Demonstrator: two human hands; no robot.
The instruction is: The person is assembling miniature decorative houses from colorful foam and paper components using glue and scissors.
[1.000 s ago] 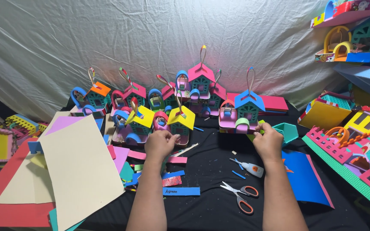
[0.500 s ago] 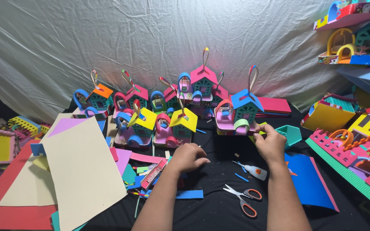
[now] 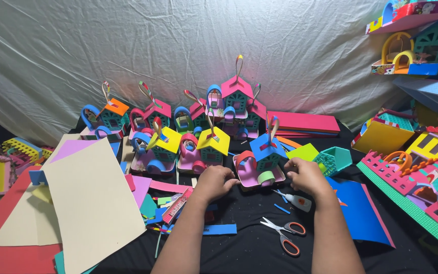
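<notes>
My left hand (image 3: pixel 216 181) and my right hand (image 3: pixel 305 175) rest on either side of a small foam house (image 3: pixel 262 161) with a blue roof, a teal wall and a pink base tray. Both hands touch the edges of that tray, with the fingers curled against it. A green ring of foam (image 3: pixel 266 177) sits on the tray's front edge. A small white glue bottle (image 3: pixel 296 201) lies just under my right hand. Orange-handled scissors (image 3: pixel 283 233) lie on the black cloth between my forearms.
Several more foam houses (image 3: pixel 214 144) stand in rows behind. Large beige and pink foam sheets (image 3: pixel 84 203) lie at the left, a blue sheet (image 3: pixel 359 213) at the right. Foam buildings (image 3: pixel 416 172) crowd the right edge and shelf (image 3: pixel 416 30). Foam strips (image 3: pixel 219 229) litter the middle.
My left hand moved right and down from the yellow-roofed houses to the blue-roofed house's tray. My right hand stayed at that house.
</notes>
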